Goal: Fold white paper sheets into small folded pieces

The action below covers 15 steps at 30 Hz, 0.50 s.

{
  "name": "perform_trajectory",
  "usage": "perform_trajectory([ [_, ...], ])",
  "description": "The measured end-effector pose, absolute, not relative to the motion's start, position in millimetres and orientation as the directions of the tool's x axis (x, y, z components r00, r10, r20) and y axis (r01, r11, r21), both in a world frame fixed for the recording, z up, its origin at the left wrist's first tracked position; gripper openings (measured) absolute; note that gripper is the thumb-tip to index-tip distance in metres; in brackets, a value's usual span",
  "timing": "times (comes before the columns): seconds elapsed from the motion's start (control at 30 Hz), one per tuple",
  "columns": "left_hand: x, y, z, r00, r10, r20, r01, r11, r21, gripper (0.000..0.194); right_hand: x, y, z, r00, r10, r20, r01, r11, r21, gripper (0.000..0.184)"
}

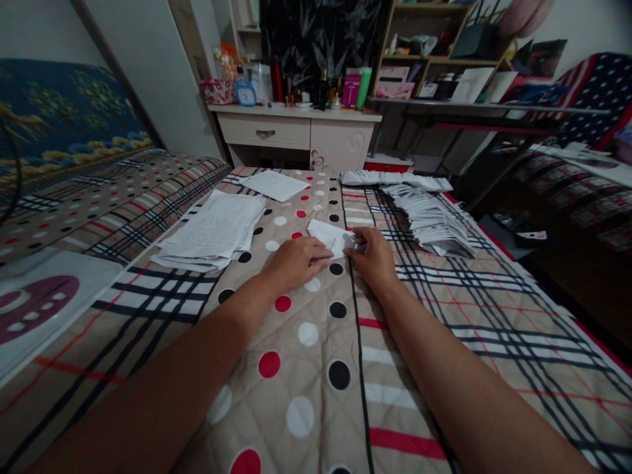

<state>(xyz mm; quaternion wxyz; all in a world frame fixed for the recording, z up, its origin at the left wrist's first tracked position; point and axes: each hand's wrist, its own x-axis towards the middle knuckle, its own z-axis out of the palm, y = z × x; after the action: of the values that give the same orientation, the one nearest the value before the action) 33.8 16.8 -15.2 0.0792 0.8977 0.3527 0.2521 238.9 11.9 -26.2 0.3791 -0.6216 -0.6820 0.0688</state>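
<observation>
A small folded sheet of white paper [323, 230] lies on the bedspread in front of me, with a crease visible near its lower middle. My left hand [297, 262] is closed at the paper's lower left edge, thumb and fingers pressed close together. At the right end my right hand [374, 259] pinches the paper between thumb and fingers. To the left rests a stack of flat white sheets [214, 227], and a single sheet [276, 184] lies beyond it. On the right are a fanned row of folded papers [427, 217] and another row of folded papers [395, 179] behind that.
The quilted bedspread [266, 415] has dots and plaid stripes. A plastic bag-like item with a purple print [44, 306] lies at the far left. Past the bed stand a white dresser [264, 131] with bottles and a blue clock [245, 91], and a desk [494, 105] at right.
</observation>
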Motion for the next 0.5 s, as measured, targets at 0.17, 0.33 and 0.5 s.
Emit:
perform_trajectory([
  [0.17, 35, 16, -13, 0.644, 0.678, 0.353, 0.639, -0.731, 0.238, 0.021, 231, 3, -20, -0.04, 0.838, 0.544, 0.898, 0.268, -0.348, 0.032],
  [0.33, 36, 15, -13, 0.64, 0.692, 0.335, 0.67, -0.716, 0.198, 0.019, 207, -15, -20, -0.29, 0.878, 0.38, 0.867, 0.41, -0.285, 0.028],
  [0.5, 37, 12, -12, 0.611, 0.725, 0.319, 0.697, -0.683, 0.217, 0.021, 210, -26, -15, -0.248, 0.915, 0.319, 0.931, 0.316, -0.183, 0.027],
])
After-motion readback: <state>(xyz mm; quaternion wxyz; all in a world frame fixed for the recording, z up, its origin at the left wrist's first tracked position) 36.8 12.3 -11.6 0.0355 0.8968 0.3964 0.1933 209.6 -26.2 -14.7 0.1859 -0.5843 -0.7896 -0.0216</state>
